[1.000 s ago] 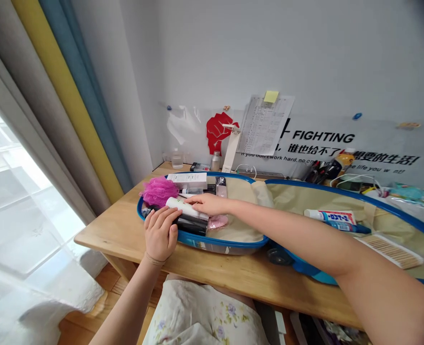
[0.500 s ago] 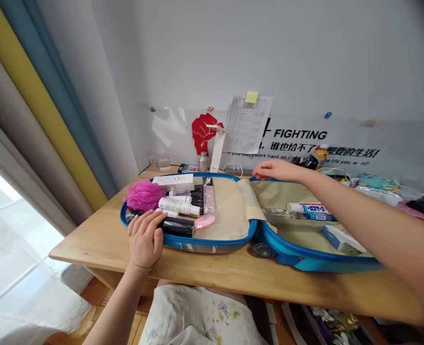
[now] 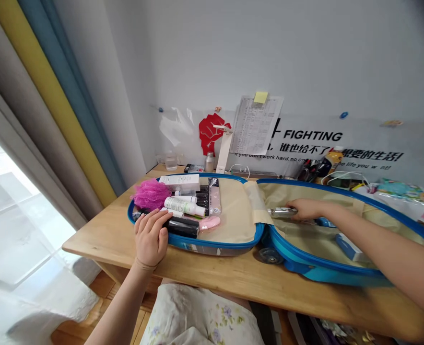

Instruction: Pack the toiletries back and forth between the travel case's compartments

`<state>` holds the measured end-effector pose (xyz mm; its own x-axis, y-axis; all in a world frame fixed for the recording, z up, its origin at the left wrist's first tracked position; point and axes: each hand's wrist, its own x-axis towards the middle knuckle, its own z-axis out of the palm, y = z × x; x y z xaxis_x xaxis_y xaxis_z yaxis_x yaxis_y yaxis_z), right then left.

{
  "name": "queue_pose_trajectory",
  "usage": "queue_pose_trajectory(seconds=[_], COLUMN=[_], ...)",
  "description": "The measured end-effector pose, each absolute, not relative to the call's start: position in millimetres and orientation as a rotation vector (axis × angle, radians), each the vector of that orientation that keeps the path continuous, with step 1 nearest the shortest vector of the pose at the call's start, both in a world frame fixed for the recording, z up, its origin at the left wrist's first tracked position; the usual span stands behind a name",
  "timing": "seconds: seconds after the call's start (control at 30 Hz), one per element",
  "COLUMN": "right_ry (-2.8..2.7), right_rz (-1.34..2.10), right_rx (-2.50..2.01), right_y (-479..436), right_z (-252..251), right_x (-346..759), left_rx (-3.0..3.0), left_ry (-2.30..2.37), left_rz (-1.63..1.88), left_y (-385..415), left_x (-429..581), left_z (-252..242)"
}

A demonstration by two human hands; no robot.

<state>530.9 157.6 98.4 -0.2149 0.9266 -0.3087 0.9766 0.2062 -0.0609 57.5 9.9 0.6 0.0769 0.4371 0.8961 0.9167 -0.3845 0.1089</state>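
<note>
Nearest, the left hand (image 3: 150, 237) lies fingers-down on a black cylindrical bottle (image 3: 183, 226) at the rim of the blue suitcase (image 3: 215, 245); a grip can't be made out. Farther in, the right hand (image 3: 307, 209) grasps a small silvery bottle (image 3: 279, 212), which juts leftward from its fingers over the beige lining (image 3: 312, 242). It looks light, rigid and slick, best held round the barrel.

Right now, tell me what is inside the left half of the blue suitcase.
Visible: pink pouf, white box, white bottle, black tube, pink item, on beige lining. The left hand covers the tube's near end and whatever lies under it.
</note>
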Motion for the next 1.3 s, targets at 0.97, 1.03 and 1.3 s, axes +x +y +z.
queue_pose_trajectory(seconds=[0.97, 1.03, 1.3], right_ry=[2.885, 2.915, 2.968], right_rz=[-0.342, -0.358, -0.372], right_rx=[1.194, 1.174, 1.405], right_y=[127, 126, 152], right_z=[116, 118, 175], right_x=[236, 234, 331], left_rx=[-1.854, -1.853, -1.876], left_ry=[-1.352, -1.345, -1.359], left_rz=[-1.323, -1.323, -1.301], left_y=[7, 8, 9], left_x=[62, 61, 59], left_z=[5, 5, 1])
